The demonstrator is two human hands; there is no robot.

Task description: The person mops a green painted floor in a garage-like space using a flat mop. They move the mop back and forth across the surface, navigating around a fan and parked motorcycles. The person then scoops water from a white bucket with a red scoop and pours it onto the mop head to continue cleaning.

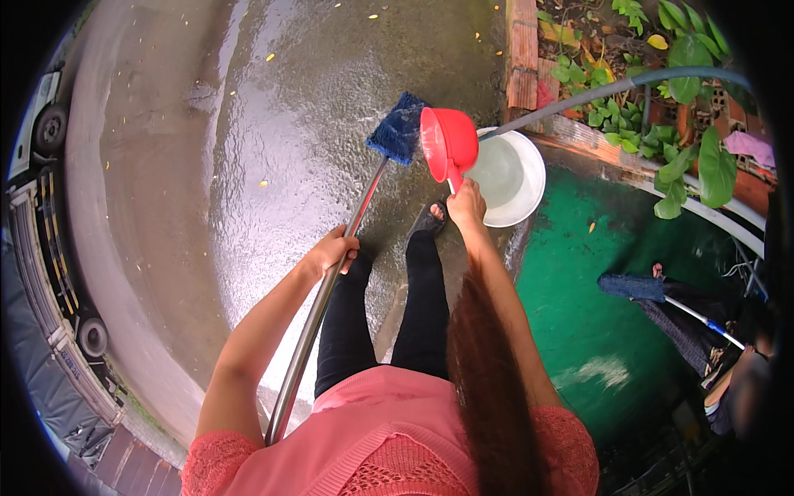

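Note:
My left hand [335, 250] is closed round the metal pole of a mop [399, 128], whose blue fluffy head rests on the wet concrete ahead of my feet. In my right hand [467, 202] is the handle of a red plastic dipper [451, 142], tilted on its side with its mouth turned left toward the mop head. Whether water is leaving the dipper, I cannot tell. Just right of the dipper stands a white bucket [529, 178] with pale water in it. A grey hose [595, 95] runs from the plants down to the bucket's rim.
A brick-edged plant bed [523, 58] lies at the far right. Green-painted floor [562, 281] spreads on my right, where another person holds a second blue mop [633, 287]. A truck [50, 273] is parked along the left. My sandalled foot [428, 221] is near the bucket.

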